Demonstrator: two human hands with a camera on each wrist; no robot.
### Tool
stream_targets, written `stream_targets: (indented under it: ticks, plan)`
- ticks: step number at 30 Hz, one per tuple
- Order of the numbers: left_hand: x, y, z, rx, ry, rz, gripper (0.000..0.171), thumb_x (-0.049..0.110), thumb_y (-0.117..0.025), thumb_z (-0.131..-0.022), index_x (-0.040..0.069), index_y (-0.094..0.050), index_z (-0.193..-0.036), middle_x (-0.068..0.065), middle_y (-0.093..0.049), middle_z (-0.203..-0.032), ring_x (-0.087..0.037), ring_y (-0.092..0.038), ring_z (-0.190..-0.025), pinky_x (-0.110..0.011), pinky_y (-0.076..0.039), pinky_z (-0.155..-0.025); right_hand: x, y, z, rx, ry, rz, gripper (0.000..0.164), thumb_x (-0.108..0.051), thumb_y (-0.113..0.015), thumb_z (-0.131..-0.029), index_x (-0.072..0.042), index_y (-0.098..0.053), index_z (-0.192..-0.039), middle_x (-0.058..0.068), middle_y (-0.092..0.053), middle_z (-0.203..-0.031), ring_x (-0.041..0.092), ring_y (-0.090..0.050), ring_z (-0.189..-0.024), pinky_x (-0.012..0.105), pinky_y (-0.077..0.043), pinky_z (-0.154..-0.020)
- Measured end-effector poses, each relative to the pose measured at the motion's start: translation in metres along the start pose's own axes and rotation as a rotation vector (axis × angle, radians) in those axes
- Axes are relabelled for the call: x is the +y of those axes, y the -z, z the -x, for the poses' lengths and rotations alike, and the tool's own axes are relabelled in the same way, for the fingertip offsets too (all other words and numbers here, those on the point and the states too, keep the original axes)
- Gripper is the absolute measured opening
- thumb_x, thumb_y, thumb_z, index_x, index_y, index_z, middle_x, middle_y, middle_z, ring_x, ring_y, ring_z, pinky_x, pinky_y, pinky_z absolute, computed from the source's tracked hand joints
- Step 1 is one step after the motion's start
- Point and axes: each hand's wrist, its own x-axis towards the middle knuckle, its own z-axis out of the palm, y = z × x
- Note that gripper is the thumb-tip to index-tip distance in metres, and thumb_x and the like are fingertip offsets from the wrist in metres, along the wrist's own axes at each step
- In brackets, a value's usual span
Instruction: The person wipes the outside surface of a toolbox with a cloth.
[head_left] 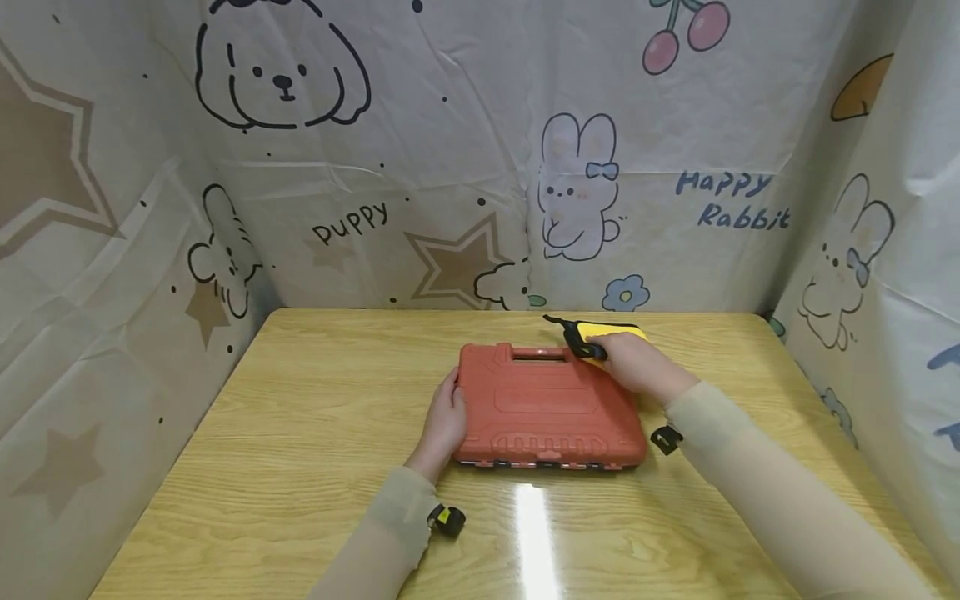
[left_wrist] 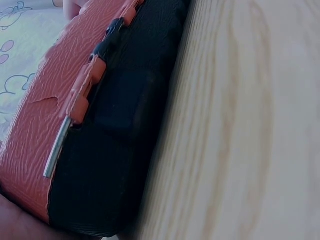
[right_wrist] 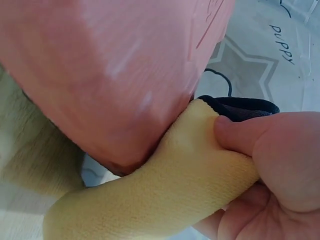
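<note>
A red plastic carrying case (head_left: 547,404) with a black lower half lies on the wooden table, its handle toward the back wall. In the left wrist view, its near side shows hinges (left_wrist: 82,95) and a metal pin (left_wrist: 57,147). My left hand (head_left: 445,421) holds the case by its left edge, thumb toward the top. At the far right corner, my right hand (head_left: 633,360) pinches a yellow cloth (right_wrist: 165,185) with black trim (right_wrist: 245,106). In the right wrist view the cloth lies bunched against the case's corner, thumb on top of it.
The wooden table (head_left: 315,400) reaches back to a hanging cloth backdrop (head_left: 450,167) printed with cartoon animals. More printed cloth (head_left: 885,250) hangs along the right side, and the left side is covered too. Black straps sit on both wrists.
</note>
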Motion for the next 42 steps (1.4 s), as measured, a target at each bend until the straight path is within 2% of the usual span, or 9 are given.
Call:
stream_targets:
  ticks: [7, 14, 20, 25, 35, 42]
  plan:
    - [0.002, -0.001, 0.0, 0.007, -0.001, 0.009, 0.047, 0.014, -0.028, -0.104, 0.0, -0.027, -0.148, -0.026, -0.03, -0.151, -0.036, -0.024, -0.137, -0.055, -0.023, -0.115, 0.004, -0.001, -0.001, 0.006, -0.037, -0.028, 0.033, -0.006, -0.053, -0.094, -0.006, -0.062, -0.125, 0.018, -0.069, -0.111, 0.029, -0.06, -0.098, 0.053, -0.051, -0.092]
    - [0.001, -0.001, 0.001, 0.019, 0.012, 0.002, 0.047, 0.014, -0.027, -0.104, 0.0, -0.027, -0.148, -0.026, -0.03, -0.151, -0.037, -0.024, -0.137, -0.055, -0.023, -0.115, 0.007, -0.005, 0.001, 0.044, 0.028, -0.01, 0.031, -0.013, -0.054, -0.096, -0.006, -0.062, -0.125, 0.017, -0.069, -0.112, 0.029, -0.06, -0.102, 0.053, -0.05, -0.094]
    - [0.002, -0.001, 0.001, 0.021, 0.014, 0.002, 0.047, 0.014, -0.028, -0.104, -0.001, -0.027, -0.148, -0.026, -0.03, -0.152, -0.036, -0.024, -0.138, -0.055, -0.023, -0.115, 0.007, -0.007, 0.009, 0.043, 0.062, -0.002, 0.031, -0.005, -0.053, -0.093, -0.005, -0.06, -0.124, 0.017, -0.068, -0.114, 0.029, -0.06, -0.105, 0.053, -0.05, -0.094]
    - [0.002, -0.002, 0.001, 0.019, 0.013, 0.004, 0.047, 0.014, -0.028, -0.104, -0.001, -0.027, -0.148, -0.025, -0.03, -0.152, -0.035, -0.024, -0.138, -0.055, -0.023, -0.115, 0.005, -0.009, 0.018, 0.015, 0.049, 0.012, 0.039, 0.0, -0.053, -0.091, -0.004, -0.056, -0.13, 0.02, -0.066, -0.119, 0.03, -0.059, -0.108, 0.052, -0.05, -0.095]
    - [0.003, -0.003, 0.001, 0.02, 0.03, 0.013, 0.047, 0.015, -0.028, -0.104, 0.001, -0.026, -0.149, -0.024, -0.029, -0.153, -0.035, -0.024, -0.138, -0.055, -0.024, -0.115, -0.003, -0.012, 0.045, 0.0, 0.07, 0.043, 0.043, 0.001, -0.058, -0.089, -0.003, -0.054, -0.131, 0.02, -0.066, -0.116, 0.029, -0.061, -0.103, 0.05, -0.053, -0.09]
    - [0.001, -0.003, 0.001, 0.017, 0.03, 0.025, 0.047, 0.014, -0.028, -0.104, 0.0, -0.026, -0.149, -0.025, -0.029, -0.153, -0.036, -0.023, -0.138, -0.056, -0.023, -0.115, -0.012, -0.013, 0.065, -0.018, 0.063, 0.028, 0.044, 0.0, -0.057, -0.089, -0.004, -0.053, -0.133, 0.02, -0.064, -0.123, 0.029, -0.059, -0.109, 0.05, -0.052, -0.092]
